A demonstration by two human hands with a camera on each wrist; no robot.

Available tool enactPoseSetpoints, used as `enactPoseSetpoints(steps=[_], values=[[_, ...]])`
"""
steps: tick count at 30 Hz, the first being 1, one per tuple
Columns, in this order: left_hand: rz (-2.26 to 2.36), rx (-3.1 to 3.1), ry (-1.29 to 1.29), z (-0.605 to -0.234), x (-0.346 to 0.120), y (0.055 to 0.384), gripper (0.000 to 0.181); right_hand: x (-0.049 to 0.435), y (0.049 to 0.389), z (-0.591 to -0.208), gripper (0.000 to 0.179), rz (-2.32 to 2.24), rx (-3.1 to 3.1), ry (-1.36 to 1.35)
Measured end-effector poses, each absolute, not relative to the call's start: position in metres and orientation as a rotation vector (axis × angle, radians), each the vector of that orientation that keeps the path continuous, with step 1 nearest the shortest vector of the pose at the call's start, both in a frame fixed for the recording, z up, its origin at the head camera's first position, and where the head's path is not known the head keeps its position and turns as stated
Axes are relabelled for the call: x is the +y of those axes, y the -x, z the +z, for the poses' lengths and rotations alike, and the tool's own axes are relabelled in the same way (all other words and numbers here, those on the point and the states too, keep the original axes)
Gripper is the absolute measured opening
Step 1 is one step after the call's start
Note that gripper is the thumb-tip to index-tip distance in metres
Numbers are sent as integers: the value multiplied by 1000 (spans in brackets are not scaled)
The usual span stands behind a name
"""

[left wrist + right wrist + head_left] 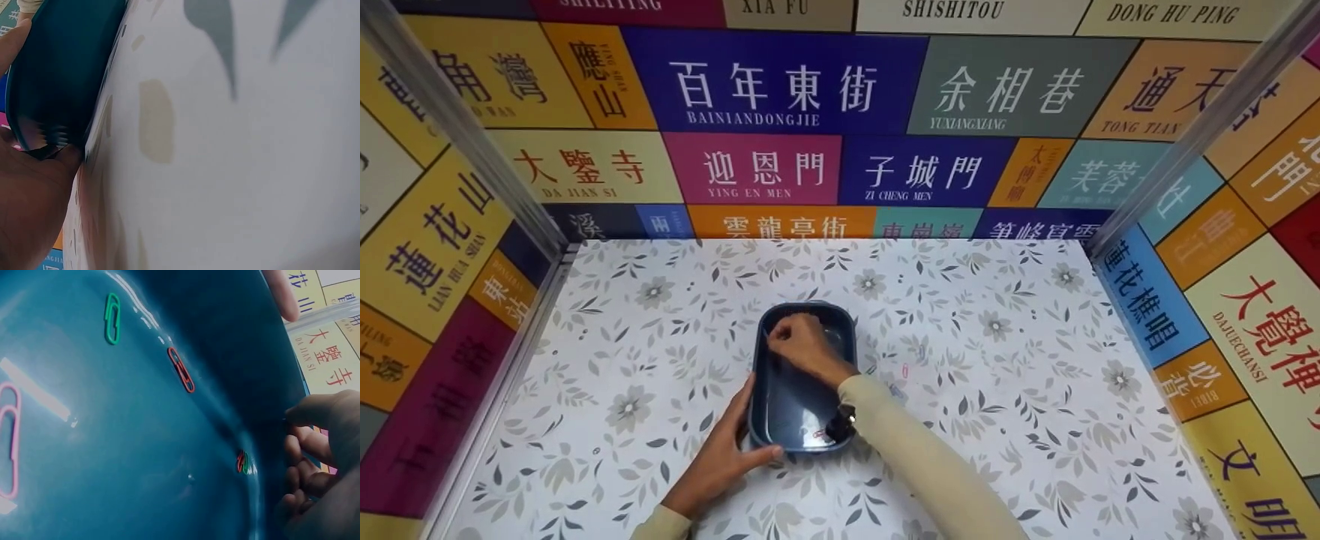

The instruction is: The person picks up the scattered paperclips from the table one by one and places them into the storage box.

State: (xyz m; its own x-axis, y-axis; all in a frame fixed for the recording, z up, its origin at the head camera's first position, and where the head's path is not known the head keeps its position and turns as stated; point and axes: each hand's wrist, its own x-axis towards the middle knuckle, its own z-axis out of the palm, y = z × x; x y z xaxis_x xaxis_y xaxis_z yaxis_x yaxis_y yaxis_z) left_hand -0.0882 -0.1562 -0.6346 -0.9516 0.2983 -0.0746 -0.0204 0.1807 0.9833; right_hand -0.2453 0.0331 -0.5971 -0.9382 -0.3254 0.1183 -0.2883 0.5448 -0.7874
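A dark blue rectangular tray (802, 390) with rounded corners stands on the patterned tabletop. My left hand (727, 450) grips its near left corner, thumb over the near rim and fingers along the outer left side. Over the far left part of the tray is my right hand (802, 343), fingers curled and thumb meeting index finger at the wall. A tiny bluish tip shows at that pinch; its kind cannot be made out. Inside the tray lie a green paper clip (113, 319), a red paper clip (181, 370), a pink paper clip (10, 440) and a small red-green pair (242, 462) near the wall.
To the right of the tray, a pink paper clip (905, 370), a green one (871, 370) and a few bluish ones (896, 391) lie on the floral tabletop (997, 450). Panels with printed lettering (780, 82) stand behind and at both sides.
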Motion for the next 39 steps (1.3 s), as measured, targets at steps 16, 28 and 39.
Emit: enactPoseSetpoints(steps=[16,28,39], values=[[1877,2182,-286,-636,-156,89,125,37,245,-607,19,-1028,2803,647],[1884,2193,-296,-637,-156,89,124,43,245,-583,5,-1080,2762,548],[1827,2227,-246,-634,-156,87,122,69,242,-575,7,-1246,2758,691]])
